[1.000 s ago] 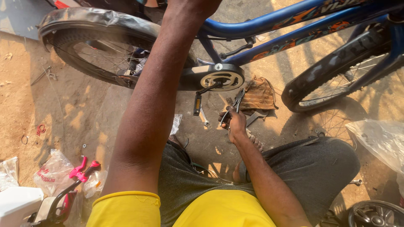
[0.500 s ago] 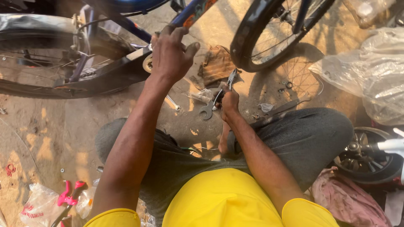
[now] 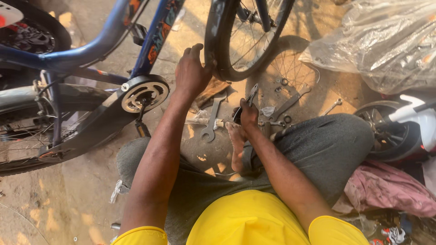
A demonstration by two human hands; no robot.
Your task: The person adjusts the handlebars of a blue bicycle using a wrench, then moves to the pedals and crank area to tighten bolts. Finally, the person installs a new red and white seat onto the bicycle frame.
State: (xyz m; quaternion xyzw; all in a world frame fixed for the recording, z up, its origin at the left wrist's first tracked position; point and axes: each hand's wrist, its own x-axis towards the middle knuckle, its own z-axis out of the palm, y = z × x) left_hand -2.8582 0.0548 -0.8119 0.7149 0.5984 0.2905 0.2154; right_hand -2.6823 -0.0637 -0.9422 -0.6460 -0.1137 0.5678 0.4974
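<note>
Steadying the tyre (image 3: 217,54) with spread left hand (image 3: 193,72), right hand (image 3: 249,113) clenching pliers (image 3: 247,102); spanner (image 3: 212,119) lies unused, work seemingly unfinished.

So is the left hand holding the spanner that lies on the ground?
No: the left hand rests against the bicycle tyre, while the spanner lies untouched on the ground beside the foot.

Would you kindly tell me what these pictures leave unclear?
- Head view: front tyre top, cut off by the upper edge.
- Pliers handles, hidden inside the right hand.
- Left hand palm, facing away; its contact with the tyre is unclear.
- Small washers, too tiny to identify.
</note>
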